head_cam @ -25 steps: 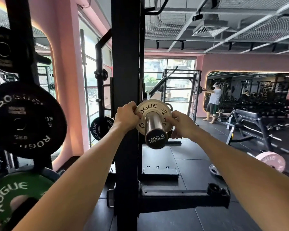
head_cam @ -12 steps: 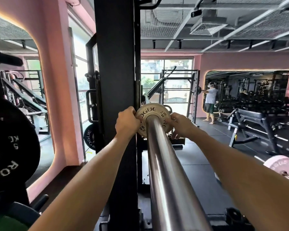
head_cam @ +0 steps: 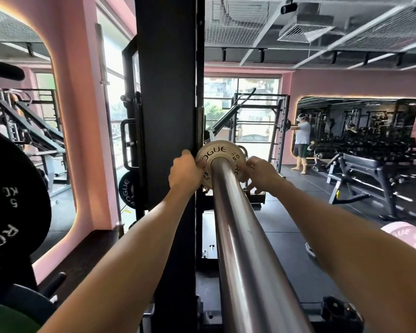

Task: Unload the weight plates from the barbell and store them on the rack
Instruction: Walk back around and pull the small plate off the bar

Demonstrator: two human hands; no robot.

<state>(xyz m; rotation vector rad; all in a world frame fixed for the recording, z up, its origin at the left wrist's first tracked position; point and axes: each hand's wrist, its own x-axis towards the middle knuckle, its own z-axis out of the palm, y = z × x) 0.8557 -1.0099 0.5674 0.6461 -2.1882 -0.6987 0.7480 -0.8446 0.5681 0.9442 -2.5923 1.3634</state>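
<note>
Bright daylight from far windows (head_cam: 245, 111), slightly blown out. Glare streak along barbell sleeve (head_cam: 238, 236). Warm LED strip glow edges the mirror frames (head_cam: 346, 96). Ceiling dim. Wide-angle bend at left and right edges; near black plate (head_cam: 12, 200) soft, mild compression blur throughout.

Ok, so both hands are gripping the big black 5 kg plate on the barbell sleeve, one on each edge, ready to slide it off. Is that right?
Not quite. The head view shows the left hand and right hand gripping a small pale Rogue change plate on the barbell sleeve, one on each edge. The black 5 kg plate sits apart at the left edge of the view.
</note>
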